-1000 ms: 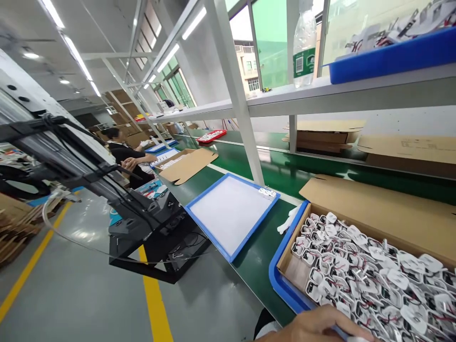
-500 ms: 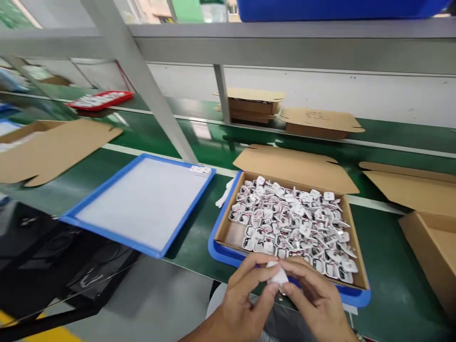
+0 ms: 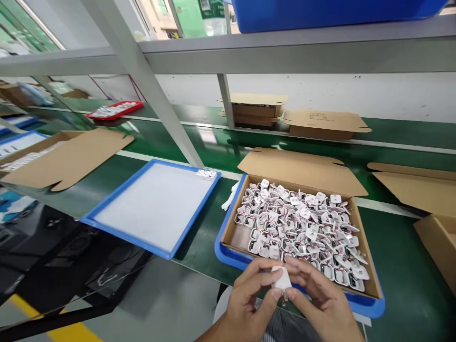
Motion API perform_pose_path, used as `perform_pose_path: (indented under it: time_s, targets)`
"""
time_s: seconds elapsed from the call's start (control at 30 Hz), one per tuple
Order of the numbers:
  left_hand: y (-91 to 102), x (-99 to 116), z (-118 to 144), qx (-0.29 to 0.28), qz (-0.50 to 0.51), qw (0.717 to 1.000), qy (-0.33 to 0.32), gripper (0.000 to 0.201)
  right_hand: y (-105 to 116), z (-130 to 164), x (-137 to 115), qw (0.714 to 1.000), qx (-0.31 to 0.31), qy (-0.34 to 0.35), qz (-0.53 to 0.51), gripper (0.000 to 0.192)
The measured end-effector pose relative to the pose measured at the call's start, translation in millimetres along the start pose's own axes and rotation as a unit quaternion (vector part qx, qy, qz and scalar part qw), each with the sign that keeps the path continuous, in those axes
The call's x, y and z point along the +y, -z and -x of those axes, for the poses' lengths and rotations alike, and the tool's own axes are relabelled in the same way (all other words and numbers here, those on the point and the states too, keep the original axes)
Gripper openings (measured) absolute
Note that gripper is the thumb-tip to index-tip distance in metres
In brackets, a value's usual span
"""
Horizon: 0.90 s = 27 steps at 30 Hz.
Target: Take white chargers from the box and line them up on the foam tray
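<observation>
A small white plug adapter (image 3: 281,279), with metal prongs pointing down toward me, is held between both hands at the front edge of the cardboard box. My left hand (image 3: 249,297) pinches it from the left with thumb and fingers. From the right, my right hand (image 3: 317,297) grips it the same way, thumb near the prongs. Just beyond my fingers lies the cardboard box (image 3: 232,237), filled with many open white plug housings (image 3: 295,218) that show red wires and dark parts inside. The box rests in a blue tray (image 3: 223,254).
Left of the box lies a blue-framed tray (image 3: 142,204) with a few white pieces (image 3: 206,173) at its far corner. Open cardboard boxes stand at far left (image 3: 89,152) and right (image 3: 436,237). A metal post (image 3: 160,104) and a shelf beam (image 3: 285,59) cross in front.
The view has shifted slightly, so the scene sits a little lower and further right. Both hands still hold the plug adapter, whose prongs now show more clearly.
</observation>
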<state>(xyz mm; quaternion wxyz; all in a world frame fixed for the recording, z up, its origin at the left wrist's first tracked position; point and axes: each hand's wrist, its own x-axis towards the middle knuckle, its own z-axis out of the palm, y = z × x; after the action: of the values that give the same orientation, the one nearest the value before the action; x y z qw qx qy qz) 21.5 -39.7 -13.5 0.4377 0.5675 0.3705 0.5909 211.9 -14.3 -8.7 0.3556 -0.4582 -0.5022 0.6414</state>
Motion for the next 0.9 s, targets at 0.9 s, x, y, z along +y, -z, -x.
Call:
perform_pose_path:
  time_s: [0.9]
  targets:
    - [10.1, 8.1, -11.8, -0.02, 0.003, 0.998, 0.065, 0.038, -1.1, 2.1, -22.8, 0.995, -0.045, 0.039, 0.08, 0.038]
